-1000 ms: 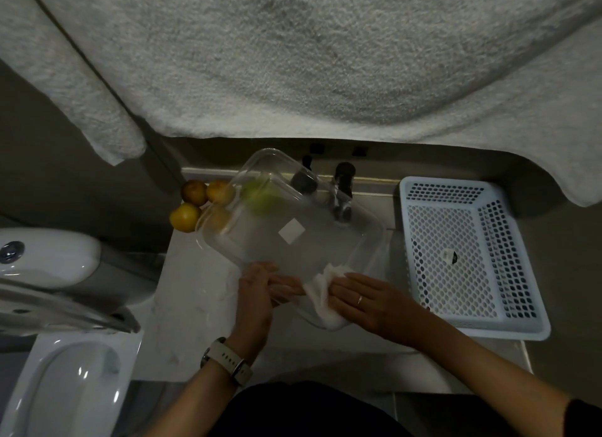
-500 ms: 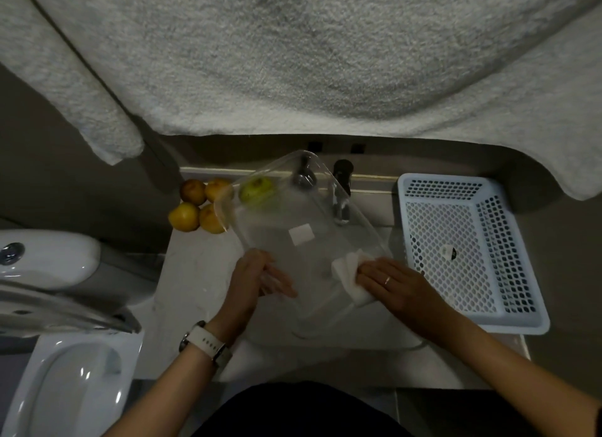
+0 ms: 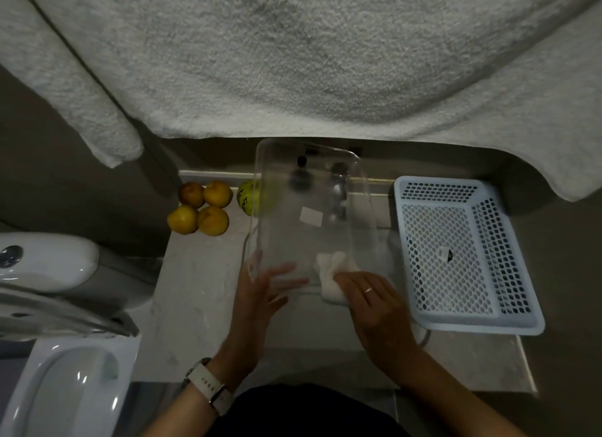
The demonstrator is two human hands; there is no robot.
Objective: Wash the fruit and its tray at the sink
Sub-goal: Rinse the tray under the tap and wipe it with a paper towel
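A clear plastic tray (image 3: pixel 286 234) is tilted up over the sink, its long side running away from me. My left hand (image 3: pixel 257 300) supports its near left corner, with straight, spread fingers showing blurred through the plastic. My right hand (image 3: pixel 378 309) holds a white cloth (image 3: pixel 330 273) and presses it against the tray's near right corner. Several yellow fruits (image 3: pixel 211 220) sit in a cluster at the counter's back left. A green fruit (image 3: pixel 249 197) lies beside them, partly behind the tray's edge.
A pale blue perforated basket (image 3: pixel 456 251) stands on the counter (image 3: pixel 202 290) right of the sink. The dark faucet (image 3: pixel 338 189) shows through the tray. A toilet (image 3: pixel 49 264) is at the left. A grey towel (image 3: pixel 293 62) hangs overhead.
The tray has swung clockwise from slanting left to pointing straight away, uncovering the yellow fruits. My right hand has wiped with the cloth along its near edge. My left hand has shifted its support.
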